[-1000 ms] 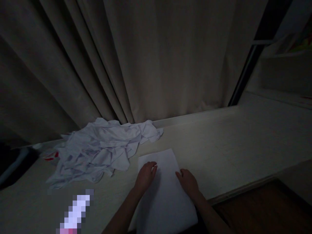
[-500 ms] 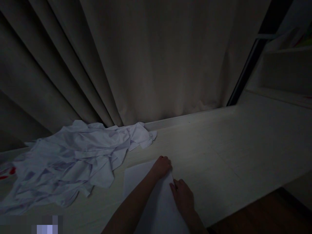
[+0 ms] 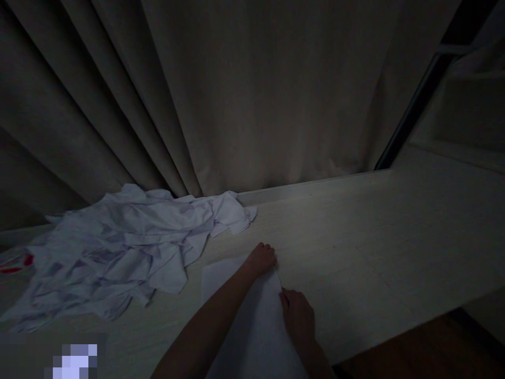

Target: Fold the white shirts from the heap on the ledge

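Observation:
A flat white cloth (image 3: 262, 326) with straight edges lies before me and runs out of the bottom of the view. My left hand (image 3: 262, 260) reaches across it, fingers curled over its far right corner. Lower down on the right side, my right hand (image 3: 299, 318) pinches the cloth's edge between thumb and bent fingers. The dim light hides exactly how the left fingertips grip. To the left lies a crumpled heap of white cloth (image 3: 138, 237), apart from both hands.
The pale wooden tabletop (image 3: 335, 242) ends in a front edge at lower right. Behind it hangs a long beige curtain (image 3: 276, 95). A pale shelf unit (image 3: 473, 116) stands at the right. Something red (image 3: 28, 259) shows at the far left, beside the heap.
The camera view has shifted slightly. Both hands stay at the same corner and edge of the cloth, and the right thumb and fingers have closed together a little more.

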Tool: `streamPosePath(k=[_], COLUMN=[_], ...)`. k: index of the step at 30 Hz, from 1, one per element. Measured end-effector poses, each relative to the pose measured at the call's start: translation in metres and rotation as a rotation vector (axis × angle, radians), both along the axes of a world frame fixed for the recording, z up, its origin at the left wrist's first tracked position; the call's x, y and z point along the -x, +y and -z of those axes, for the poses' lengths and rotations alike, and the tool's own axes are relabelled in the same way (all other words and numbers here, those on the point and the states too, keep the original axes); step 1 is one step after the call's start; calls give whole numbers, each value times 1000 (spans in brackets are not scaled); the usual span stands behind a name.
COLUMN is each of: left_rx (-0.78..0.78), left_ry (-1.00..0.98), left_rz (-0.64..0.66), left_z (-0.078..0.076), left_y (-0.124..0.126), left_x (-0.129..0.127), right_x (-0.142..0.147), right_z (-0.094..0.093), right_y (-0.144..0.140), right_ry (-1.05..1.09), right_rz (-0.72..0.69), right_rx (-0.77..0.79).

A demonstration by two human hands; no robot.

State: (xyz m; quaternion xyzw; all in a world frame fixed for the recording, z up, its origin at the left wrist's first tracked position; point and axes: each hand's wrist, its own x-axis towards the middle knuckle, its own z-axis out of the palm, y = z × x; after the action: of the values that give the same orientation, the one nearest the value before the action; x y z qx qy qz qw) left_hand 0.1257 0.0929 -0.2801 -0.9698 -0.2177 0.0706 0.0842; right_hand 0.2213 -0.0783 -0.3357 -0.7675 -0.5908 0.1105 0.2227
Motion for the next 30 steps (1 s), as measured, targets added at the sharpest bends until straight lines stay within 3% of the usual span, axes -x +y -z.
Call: streamPosePath(k=[8, 16, 20, 26, 30], left_rx=[3, -59, -79, -75, -75], left_ry=[-12, -164, -192, -206, -228], left_rz=[-51, -99, -87, -101, -115], left_z=[2, 8, 14, 19, 18], left_y=[-4, -12, -22, -26, -26], left_x=[-7, -2, -2, -2, -5], right_x=[-2, -12, -14, -17, -21], right_z=[-8, 0, 0, 1, 10], right_y=[3, 10, 9, -26, -57], right_ry=[68, -116, -100, -95, -169], right_rz=[98, -27, -57, -174, -213], right_rx=[122, 61, 68, -7, -178])
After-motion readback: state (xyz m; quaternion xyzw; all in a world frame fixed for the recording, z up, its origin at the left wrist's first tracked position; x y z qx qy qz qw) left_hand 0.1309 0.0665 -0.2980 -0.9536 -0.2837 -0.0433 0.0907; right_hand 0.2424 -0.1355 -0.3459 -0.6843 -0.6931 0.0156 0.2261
